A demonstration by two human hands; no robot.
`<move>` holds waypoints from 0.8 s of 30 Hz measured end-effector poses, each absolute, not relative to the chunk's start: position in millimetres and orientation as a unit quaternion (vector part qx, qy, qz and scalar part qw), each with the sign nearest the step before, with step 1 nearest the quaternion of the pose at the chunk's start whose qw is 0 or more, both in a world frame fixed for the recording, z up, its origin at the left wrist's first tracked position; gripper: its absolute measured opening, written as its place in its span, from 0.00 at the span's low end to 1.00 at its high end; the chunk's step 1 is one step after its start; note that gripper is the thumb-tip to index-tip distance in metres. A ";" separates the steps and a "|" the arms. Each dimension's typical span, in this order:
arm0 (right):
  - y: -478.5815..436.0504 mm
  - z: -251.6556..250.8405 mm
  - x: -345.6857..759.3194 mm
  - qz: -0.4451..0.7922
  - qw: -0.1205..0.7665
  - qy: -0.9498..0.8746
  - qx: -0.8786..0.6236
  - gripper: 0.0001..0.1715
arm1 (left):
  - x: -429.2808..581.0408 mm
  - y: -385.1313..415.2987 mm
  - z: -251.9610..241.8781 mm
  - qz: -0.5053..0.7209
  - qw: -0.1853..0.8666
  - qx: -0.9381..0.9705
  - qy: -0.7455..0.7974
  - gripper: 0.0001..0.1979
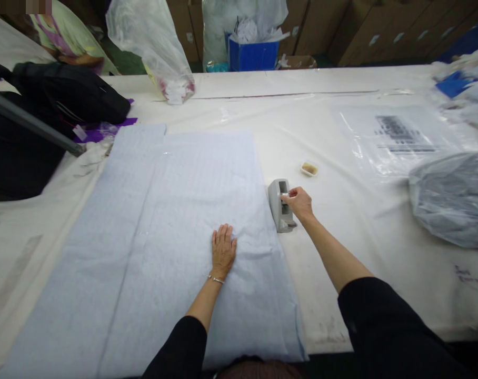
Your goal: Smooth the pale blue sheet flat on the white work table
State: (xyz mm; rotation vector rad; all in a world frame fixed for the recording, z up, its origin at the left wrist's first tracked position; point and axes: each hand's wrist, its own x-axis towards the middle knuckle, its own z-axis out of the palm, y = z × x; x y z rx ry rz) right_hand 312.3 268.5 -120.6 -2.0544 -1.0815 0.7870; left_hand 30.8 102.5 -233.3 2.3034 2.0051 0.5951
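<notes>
The pale blue folded fabric sheet [163,247] lies flat on the white tabletop [381,247], in the head view. The left hand [223,250] rests on it with fingers spread flat, holding nothing. Just beside the sheet's right edge stands a small grey plastic device [279,204]; the right hand [299,202] grips its side. Beyond the device sits a small tray [309,168].

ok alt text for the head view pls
A person's left hand lies flat on a pale blue folded fabric sheet on a white table, while the right hand grasps a small grey handheld device beside the sheet's edge.
</notes>
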 end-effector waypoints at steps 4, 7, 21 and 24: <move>261.5 -122.2 317.2 0.381 0.427 -0.326 -0.752 0.19 | 31.3 103.0 -233.4 0.184 0.015 0.739 0.648 0.21; 257.4 -121.1 320.8 0.443 0.487 -0.257 -0.708 0.18 | 31.6 103.3 -233.3 0.179 0.018 0.738 0.650 0.21; 221.1 -116.7 314.4 0.516 0.576 -0.113 -0.623 0.14 | 32.8 105.9 -231.6 0.188 0.038 0.733 0.653 0.21; 204.0 -113.9 312.4 0.509 0.589 -0.109 -0.618 0.14 | 33.0 106.6 -231.3 0.187 0.041 0.733 0.653 0.21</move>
